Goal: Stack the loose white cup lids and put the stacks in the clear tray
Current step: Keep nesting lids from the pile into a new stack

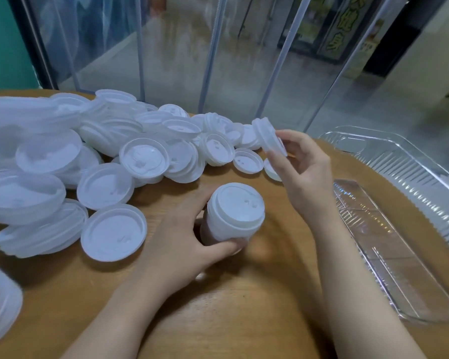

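Wooden table [244, 307] bears loose white lids [114, 231] and clear tray [399, 242].

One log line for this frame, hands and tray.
left hand: holds lid stack | right hand: holds lid | clear tray: no lids

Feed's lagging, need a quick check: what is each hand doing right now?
Left hand: grips the lid stack, upright on the table.
Right hand: pinches a few lids, tilted, raised off the table.
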Demonstrator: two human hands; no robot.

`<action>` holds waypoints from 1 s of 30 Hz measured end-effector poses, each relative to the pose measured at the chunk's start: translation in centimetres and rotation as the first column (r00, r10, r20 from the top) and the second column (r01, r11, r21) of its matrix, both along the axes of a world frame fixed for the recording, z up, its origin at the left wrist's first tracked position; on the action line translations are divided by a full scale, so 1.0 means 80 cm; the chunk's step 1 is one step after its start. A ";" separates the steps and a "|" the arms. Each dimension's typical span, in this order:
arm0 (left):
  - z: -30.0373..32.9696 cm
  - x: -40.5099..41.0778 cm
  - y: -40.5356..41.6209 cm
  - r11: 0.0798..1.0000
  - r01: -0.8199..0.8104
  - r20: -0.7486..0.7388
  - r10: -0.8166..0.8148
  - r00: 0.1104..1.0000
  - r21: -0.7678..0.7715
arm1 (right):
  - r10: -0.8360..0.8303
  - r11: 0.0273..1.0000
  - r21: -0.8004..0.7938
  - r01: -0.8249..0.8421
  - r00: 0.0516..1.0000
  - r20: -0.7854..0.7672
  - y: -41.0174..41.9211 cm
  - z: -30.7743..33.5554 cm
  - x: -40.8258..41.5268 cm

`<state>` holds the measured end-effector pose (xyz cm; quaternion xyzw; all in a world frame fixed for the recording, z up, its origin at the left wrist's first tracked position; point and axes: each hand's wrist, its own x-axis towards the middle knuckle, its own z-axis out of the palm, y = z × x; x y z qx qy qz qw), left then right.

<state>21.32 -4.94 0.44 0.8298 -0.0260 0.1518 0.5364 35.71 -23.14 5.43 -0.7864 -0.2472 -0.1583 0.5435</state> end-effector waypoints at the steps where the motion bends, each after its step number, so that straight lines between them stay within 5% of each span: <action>1: 0.000 0.000 0.000 1.000 0.004 -0.005 -0.004 1.000 -0.001 | 0.041 0.999 -0.022 -0.041 0.999 0.012 -0.004 0.009 -0.019; 7: 0.002 0.000 -0.001 0.999 0.022 0.016 -0.021 1.000 -0.029 | 0.146 0.960 -0.249 -0.128 0.988 0.055 -0.029 0.017 -0.077; 16: 0.000 0.000 0.000 0.997 0.015 -0.002 -0.015 1.000 -0.079 | 0.150 0.928 -0.354 -0.120 0.987 0.060 -0.021 0.004 -0.100; 24: -0.003 0.002 0.000 0.997 0.015 0.008 -0.014 1.000 -0.075 | 0.172 0.918 -0.373 -0.134 0.983 0.071 -0.012 0.000 -0.101; 30: -0.005 0.004 0.002 0.999 0.009 0.005 -0.009 1.000 -0.051 | 0.188 0.932 -0.302 -0.199 0.980 -0.063 -0.013 -0.003 -0.098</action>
